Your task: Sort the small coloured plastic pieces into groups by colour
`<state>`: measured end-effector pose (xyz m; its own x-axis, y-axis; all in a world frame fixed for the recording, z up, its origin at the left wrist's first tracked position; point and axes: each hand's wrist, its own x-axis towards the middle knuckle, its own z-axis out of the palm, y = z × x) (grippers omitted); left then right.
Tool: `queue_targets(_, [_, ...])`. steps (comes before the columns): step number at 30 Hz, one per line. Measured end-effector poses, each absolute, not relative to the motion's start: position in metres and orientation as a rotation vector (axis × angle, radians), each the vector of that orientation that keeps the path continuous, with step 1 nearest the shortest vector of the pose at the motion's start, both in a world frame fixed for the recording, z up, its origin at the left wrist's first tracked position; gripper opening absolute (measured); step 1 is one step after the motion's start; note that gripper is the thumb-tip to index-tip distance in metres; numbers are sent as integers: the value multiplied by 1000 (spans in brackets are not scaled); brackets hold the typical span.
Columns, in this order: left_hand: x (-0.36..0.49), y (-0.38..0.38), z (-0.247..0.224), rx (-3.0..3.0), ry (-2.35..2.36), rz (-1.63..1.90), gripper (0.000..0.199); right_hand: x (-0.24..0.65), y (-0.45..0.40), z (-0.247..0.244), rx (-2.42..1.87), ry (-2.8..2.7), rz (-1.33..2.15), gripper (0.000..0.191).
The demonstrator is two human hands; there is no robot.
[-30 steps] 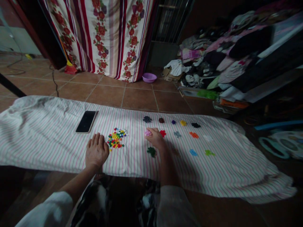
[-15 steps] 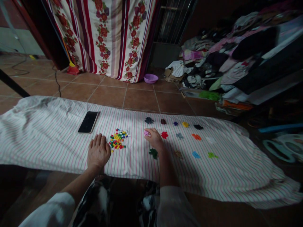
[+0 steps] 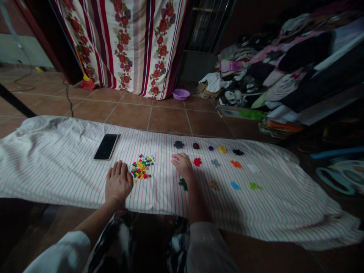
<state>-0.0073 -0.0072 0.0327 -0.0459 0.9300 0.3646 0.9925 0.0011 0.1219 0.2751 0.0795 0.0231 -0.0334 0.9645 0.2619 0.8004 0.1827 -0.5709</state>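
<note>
My left hand (image 3: 118, 182) lies flat on the striped cloth (image 3: 85, 182), fingers stretched out, just left of a mixed pile of small coloured cubes (image 3: 141, 167). My right hand (image 3: 183, 165) is curled over small pink pieces (image 3: 175, 159), which show in part under its fingertips. Around that hand lie small piles sorted by colour: dark green pieces (image 3: 182, 184), partly behind my wrist, red pieces (image 3: 197, 162), dark grey pieces (image 3: 179, 144) and brown pieces (image 3: 196, 146).
A phone (image 3: 106, 147) lies beyond my left hand. Further right are grey (image 3: 215, 163), orange (image 3: 236, 164), tan (image 3: 214, 185), blue (image 3: 235, 185), lime green (image 3: 255, 186), yellow (image 3: 222, 149) and black pieces (image 3: 238, 152). A purple basin (image 3: 181, 94) stands on the floor.
My right hand has shifted slightly left and closed further over the pink pieces, covering more of them. My left hand has stayed in place.
</note>
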Motion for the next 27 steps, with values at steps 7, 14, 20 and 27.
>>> queue_targets(7, [-8, -7, 31, -2023, -2088, -541, 48, 275, 79, 22, -1650, -1858, 338, 26])
queue_targets(14, [-7, -7, 33, -2036, -2137, -528, 51, 274, 78, 24, -1662, -1886, 334, 21])
queue_targets(20, [-8, -7, 31, -2024, -2116, -530, 50, 274, 79, 23, -1654, -1883, 314, 24])
queue_targets(27, [-8, -7, 33, -2031, -2111, -499, 50, 274, 78, 22, -1662, -1883, 308, 26])
